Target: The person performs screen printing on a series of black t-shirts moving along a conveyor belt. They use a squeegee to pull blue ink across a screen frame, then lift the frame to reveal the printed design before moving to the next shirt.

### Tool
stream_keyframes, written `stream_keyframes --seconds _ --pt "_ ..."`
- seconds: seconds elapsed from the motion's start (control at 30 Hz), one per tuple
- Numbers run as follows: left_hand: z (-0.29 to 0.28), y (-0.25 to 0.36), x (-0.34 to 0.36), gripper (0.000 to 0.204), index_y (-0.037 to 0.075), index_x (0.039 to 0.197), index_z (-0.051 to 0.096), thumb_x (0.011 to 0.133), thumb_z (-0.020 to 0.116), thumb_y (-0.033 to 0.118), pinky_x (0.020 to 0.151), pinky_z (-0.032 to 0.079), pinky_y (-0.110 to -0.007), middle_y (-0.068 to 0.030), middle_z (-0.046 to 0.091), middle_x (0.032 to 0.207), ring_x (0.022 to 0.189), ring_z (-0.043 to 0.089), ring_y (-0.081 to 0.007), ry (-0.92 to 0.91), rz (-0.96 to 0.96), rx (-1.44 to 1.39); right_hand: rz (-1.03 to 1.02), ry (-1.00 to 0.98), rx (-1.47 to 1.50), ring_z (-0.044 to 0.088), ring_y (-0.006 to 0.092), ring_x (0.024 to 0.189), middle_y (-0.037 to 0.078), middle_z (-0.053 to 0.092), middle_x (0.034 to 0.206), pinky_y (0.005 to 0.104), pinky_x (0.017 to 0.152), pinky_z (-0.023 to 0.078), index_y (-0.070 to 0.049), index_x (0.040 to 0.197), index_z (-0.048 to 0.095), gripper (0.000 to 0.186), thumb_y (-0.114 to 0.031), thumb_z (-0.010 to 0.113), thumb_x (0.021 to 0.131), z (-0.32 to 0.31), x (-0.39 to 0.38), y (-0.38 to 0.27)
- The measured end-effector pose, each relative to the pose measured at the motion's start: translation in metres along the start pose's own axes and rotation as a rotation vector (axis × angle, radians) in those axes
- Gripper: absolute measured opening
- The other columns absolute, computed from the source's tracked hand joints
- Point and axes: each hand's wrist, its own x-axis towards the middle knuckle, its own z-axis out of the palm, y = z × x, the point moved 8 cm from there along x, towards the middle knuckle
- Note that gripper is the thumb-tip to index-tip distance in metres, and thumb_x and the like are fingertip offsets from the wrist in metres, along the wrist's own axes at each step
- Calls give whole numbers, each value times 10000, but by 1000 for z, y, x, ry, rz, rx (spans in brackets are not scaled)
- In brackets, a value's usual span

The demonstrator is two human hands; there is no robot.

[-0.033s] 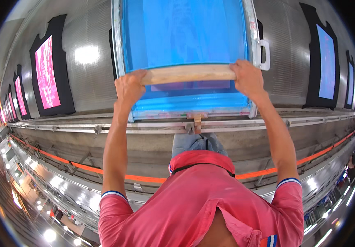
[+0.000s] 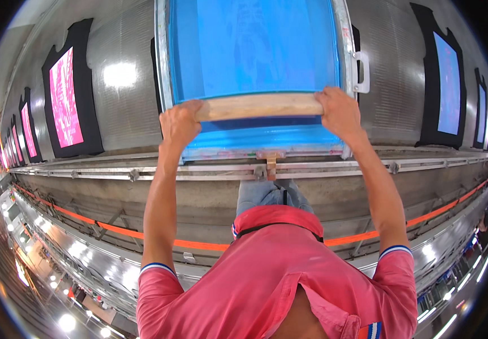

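Observation:
A wooden-handled squeegee [image 2: 259,107] lies crosswise inside a screen printing frame [image 2: 345,51]. My left hand [image 2: 180,123] is closed round its left end, and my right hand [image 2: 340,112] grips the right end. Blue ink [image 2: 255,48] coats the mesh beyond the squeegee, where a faint printed pattern shows through. Between the squeegee and the frame's near edge runs a band of glossy blue [image 2: 266,135]. The blade under the handle is hidden.
Black garment pieces with a pink print [image 2: 66,99] lie on the metal table [image 2: 122,107] at left; others with a blue print [image 2: 448,85] lie at right. A white handle [image 2: 363,72] juts from the frame's right side. A metal rail [image 2: 210,172] runs along the near table edge.
Both hands have drawn the squeegee slightly nearer to me. The purplish strip that showed on the near side of it is now covered.

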Motion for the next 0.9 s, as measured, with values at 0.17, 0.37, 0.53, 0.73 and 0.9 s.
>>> stream_keyframes --seconds 0.17,0.37,0.53,0.73,0.9 --pt "4 23 -80 380 116 1031 775 710 628 -25 724 563 -427 -107 756 1041 894 727 -317 -12 -18 -28 21 -1 30 632 280 952 83 640 955 396 817 539 -45 948 703 247 -24 660 706 10 -83 -37" --pt "3 35 -96 414 102 1060 743 681 650 -37 717 548 -437 -82 744 1029 867 703 -327 -94 -57 -2 81 8 41 623 286 953 94 630 933 386 859 535 -26 966 703 265 -14 655 706 4 -98 -43" --pt "10 24 -94 380 115 1030 772 696 653 -19 705 558 -456 -109 743 1057 851 716 -339 -125 -7 19 45 -83 10 634 277 973 93 648 963 405 803 559 -43 993 726 272 -44 639 736 9 -90 -41" --pt "-10 -5 28 347 188 1029 795 751 632 59 715 570 -482 -194 720 819 798 711 -376 -152 -13 67 20 -194 -80 666 289 962 93 677 956 439 732 570 -90 954 744 230 -76 619 760 -12 27 8" --pt "-16 -47 194 327 211 1038 804 775 640 106 754 578 -474 -188 731 882 809 712 -382 -138 -34 133 62 -104 -88 680 303 986 91 712 1012 471 783 561 -123 977 732 221 -127 598 800 -16 179 96"
